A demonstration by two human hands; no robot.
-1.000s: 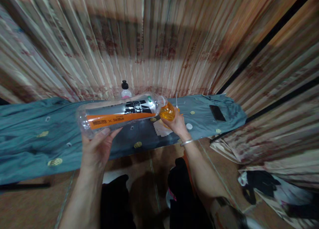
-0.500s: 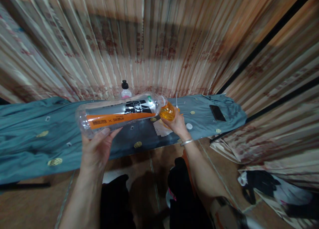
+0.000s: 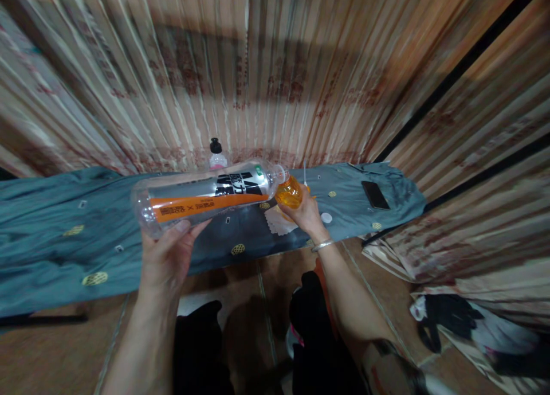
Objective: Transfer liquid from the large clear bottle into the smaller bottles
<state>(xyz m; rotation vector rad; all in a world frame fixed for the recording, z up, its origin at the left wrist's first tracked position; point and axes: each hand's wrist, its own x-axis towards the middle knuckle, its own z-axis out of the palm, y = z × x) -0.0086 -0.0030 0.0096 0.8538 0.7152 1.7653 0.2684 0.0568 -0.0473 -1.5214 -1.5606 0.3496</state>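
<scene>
Gripping the large bottle (image 3: 206,197) near its base, the left hand (image 3: 169,254) holds its long axis sideways, mouth at the small orange bottle (image 3: 289,194) clasped by the right hand (image 3: 309,216).

Pleated beige curtains (image 3: 232,97) printed with reddish patterns form a wall behind a long, narrow table draped in a creased blue-green cloth (image 3: 43,229) with yellow oval motifs, as dim, uneven light leaves a dark band of shadow (image 3: 201,38) across the folds. Two black poles (image 3: 458,71) slant along the curtains at right, where a warmer tint shows near the top. Below, pale lines (image 3: 266,309) divide a brown tiled floor (image 3: 64,355), with dark and light fabric (image 3: 455,320) heaped at lower right.
</scene>
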